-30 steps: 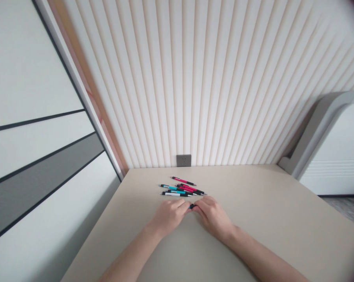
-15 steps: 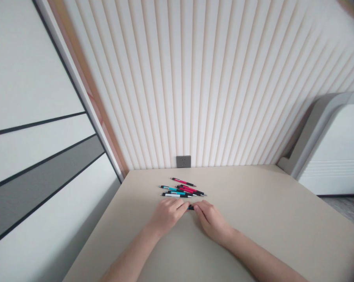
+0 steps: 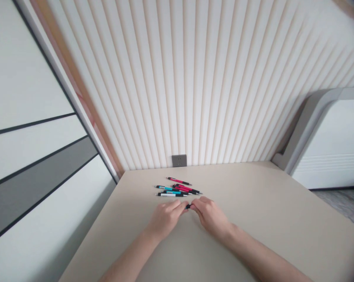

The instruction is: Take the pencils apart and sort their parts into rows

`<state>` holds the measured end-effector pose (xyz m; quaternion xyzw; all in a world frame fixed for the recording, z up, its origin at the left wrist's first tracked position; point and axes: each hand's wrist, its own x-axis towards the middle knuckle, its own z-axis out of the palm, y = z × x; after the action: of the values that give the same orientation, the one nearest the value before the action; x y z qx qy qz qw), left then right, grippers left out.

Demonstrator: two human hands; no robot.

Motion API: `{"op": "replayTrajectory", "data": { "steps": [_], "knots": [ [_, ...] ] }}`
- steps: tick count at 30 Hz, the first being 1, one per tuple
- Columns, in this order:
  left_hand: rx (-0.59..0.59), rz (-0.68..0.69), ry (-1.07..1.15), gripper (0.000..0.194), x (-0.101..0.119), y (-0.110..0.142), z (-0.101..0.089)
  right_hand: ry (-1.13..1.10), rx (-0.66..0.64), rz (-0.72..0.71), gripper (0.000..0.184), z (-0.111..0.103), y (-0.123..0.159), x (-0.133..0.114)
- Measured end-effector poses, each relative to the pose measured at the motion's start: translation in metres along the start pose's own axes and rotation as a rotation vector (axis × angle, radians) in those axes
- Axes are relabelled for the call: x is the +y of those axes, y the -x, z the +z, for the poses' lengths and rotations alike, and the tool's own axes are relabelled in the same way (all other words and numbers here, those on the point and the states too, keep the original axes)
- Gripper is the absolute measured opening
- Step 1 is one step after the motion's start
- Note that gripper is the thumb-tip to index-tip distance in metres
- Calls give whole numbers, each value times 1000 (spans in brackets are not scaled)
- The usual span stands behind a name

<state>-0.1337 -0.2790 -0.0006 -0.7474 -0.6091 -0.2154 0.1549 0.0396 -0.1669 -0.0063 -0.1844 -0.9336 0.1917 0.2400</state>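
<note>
Between my two hands a pen is pinched, and only a short dark piece of this pen [image 3: 188, 206] shows; the rest is covered by fingers. My left hand [image 3: 166, 218] is closed on its left part, fingertips pressed together. On the other end, my right hand [image 3: 211, 215] is also closed around it. Just beyond the hands lies a loose group of click pens with black grips: a white pen [image 3: 168, 194] in front, light-blue pens [image 3: 164, 188] behind it, and red pens [image 3: 189, 188] overlapping them. One red pen [image 3: 178, 181] lies apart at the back.
The pale table [image 3: 238, 188] meets a ribbed white wall [image 3: 177, 86]. A dark socket [image 3: 179, 160] sits low on the wall behind the pens. A white-and-grey cabinet [image 3: 38, 172] stands at the left, and a white headboard-like panel [image 3: 332, 145] at the right.
My view has shifted slightly, so the scene sits a little further left. Both hands stay on the pen, and less of it shows between the fingers. The other pens lie as before.
</note>
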Motion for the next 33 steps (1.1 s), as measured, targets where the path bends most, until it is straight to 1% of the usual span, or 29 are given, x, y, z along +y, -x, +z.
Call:
{"op": "replayTrajectory", "data": {
  "steps": [1,4,7,9,10,11,12,13,14,16,17,19,20,22,23,24,26,28,30,31,32,33],
  "knots": [
    [-10,-48,66,32,2,-1,0,23,5,-34,30,-1,0,2],
    [-124,-165,324,32,10,-9,-1,91,-11,-159,27,-6,2,12],
    [-252,-227,549,33,19,-21,0,168,-12,-283,28,-18,9,25],
    [-363,-214,604,37,23,-30,3,224,-4,-368,29,-29,14,34],
    [-394,-196,593,37,24,-34,5,248,-7,-401,30,-34,17,37],
    [-396,-173,551,38,25,-39,7,264,-9,-415,31,-38,18,41],
    [-373,-146,488,35,24,-44,8,262,-8,-403,31,-41,20,44],
    [-336,-88,412,30,22,-50,10,237,-5,-363,30,-43,20,47],
    [-283,-10,307,28,20,-55,10,185,3,-294,28,-43,20,49],
    [-153,179,43,31,12,-67,11,14,15,-97,26,-43,18,53],
    [-120,271,-64,35,9,-73,11,-92,2,11,29,-42,17,55],
    [-72,410,-198,41,1,-84,13,-308,-73,205,39,-44,13,61],
    [-64,437,-236,44,-2,-89,14,-413,-131,277,43,-46,11,64],
    [-70,489,-266,45,-6,-97,20,-567,-243,356,44,-53,8,72],
    [-90,504,-274,46,-7,-102,23,-584,-269,365,42,-57,7,76],
    [-103,512,-276,47,-8,-105,28,-549,-265,361,39,-60,6,79],
    [-107,501,-242,46,-8,-113,38,-371,-203,341,30,-63,5,87],
    [-97,455,-165,41,-6,-120,48,-193,-129,336,23,-61,5,93],
    [-92,370,-39,35,-1,-128,55,-95,-79,325,20,-57,6,99],
    [-114,307,43,33,2,-132,57,-58,-53,304,18,-56,6,102],
    [-159,238,137,31,5,-136,58,-20,-25,272,16,-57,7,104],
    [-230,147,233,31,8,-140,58,19,1,231,14,-59,8,106]
  ]
}}
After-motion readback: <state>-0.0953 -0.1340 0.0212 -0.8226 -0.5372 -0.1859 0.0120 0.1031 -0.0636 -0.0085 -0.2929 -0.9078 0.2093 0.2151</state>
